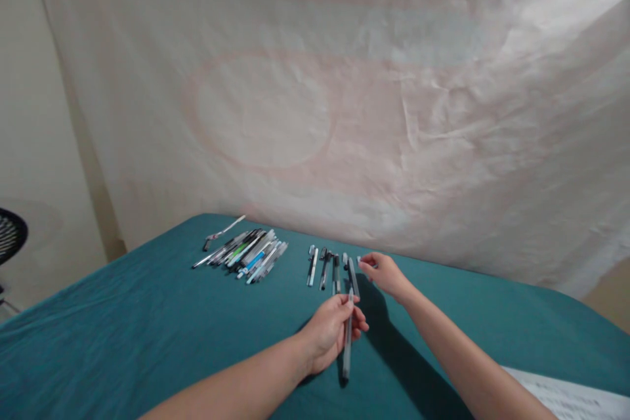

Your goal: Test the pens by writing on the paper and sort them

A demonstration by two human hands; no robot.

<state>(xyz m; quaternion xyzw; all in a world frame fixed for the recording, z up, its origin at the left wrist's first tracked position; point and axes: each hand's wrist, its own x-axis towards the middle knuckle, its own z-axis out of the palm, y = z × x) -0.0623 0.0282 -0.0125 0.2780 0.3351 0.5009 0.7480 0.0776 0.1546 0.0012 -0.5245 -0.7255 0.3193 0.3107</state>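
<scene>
In the head view, my left hand (331, 333) is closed around a grey, see-through pen (347, 351), which points toward me above the cloth. Beyond it, my right hand (386, 273) pinches a small, pale pen cap (359, 261) at the far right end of a row. That row runs left to right: a white pen (313, 268), a dark-topped clear pen (325, 269), another dark pen (336, 269) and a grey pen (354, 275). Small caps lie beside the tops of some of them. My left fingers partly cover the near ends of the row.
A heap of many pens (253, 254) lies left of the row on the green tablecloth (147, 315). Behind the heap is a thin, pale, bent item (226, 228). Printed paper (571, 397) lies at the right front. A pale sheet hangs behind; a black fan (10, 236) stands left.
</scene>
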